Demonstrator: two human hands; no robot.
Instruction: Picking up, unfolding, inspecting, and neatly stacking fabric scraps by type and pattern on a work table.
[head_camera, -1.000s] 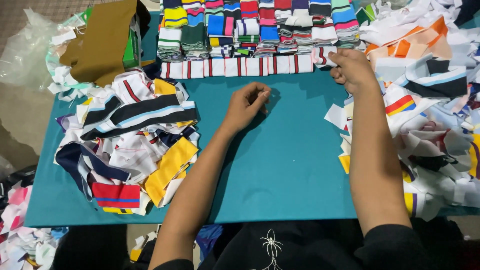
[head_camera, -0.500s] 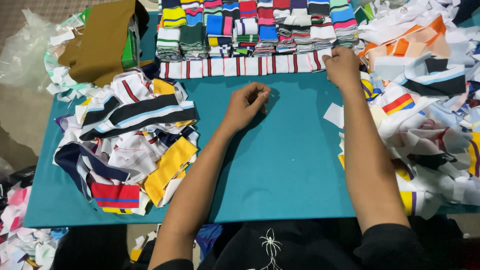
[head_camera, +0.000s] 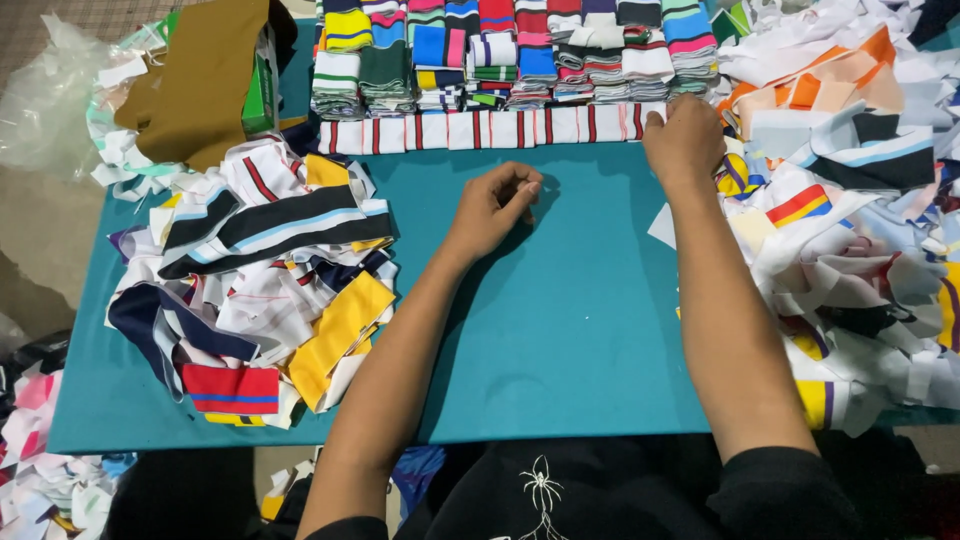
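at the far edge of the teal table (head_camera: 580, 340), the right hand (head_camera: 686, 140) rests palm down on the right end of a row of white strips with red stripes (head_camera: 480, 130), fingers curled over the last piece and touching it. whether it pinches that piece or only presses it flat cannot be told; the fingertips are hidden under the knuckles. the left hand (head_camera: 492, 205) hovers over bare table nearer the person, loosely curled, thumb meeting the fingertips; nothing visible is held between them, though something very small could be hidden.

behind the row, along the far edge, stand stacks of folded striped bands (head_camera: 520, 50), sorted by colour: green, blue, pink, grey. to the left lies a loose heap of mixed offcuts (head_camera: 260, 290), with navy, white, yellow and one red-and-blue piece. to the right, a larger heap of white, orange and striped scraps (head_camera: 850, 230) spills toward the near edge. a mustard-brown cloth (head_camera: 200, 80) lies at the far left, beside a green box (head_camera: 262, 90).

judgement: the step in hand looks like placing or squaring the last piece at the right end of the laid-out row. a further move would likely call for a matching white-and-red strip from one of the heaps, with the left hand free to fetch and the right hand keeping the row straight and edges touching.
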